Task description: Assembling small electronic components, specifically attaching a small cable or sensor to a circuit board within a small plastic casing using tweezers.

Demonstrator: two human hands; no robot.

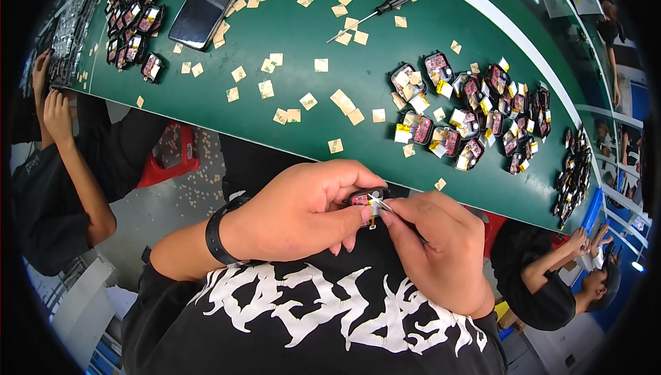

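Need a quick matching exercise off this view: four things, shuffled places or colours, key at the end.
Things
1. Screwdriver
2. Wristband
3. Stool
4. Device

Places or colours
A. Held in the left hand
B. Red, on the floor side of the table
C. Lying on the green tabletop
D. Black, around the left wrist

Pairs: 1-C, 2-D, 3-B, 4-A
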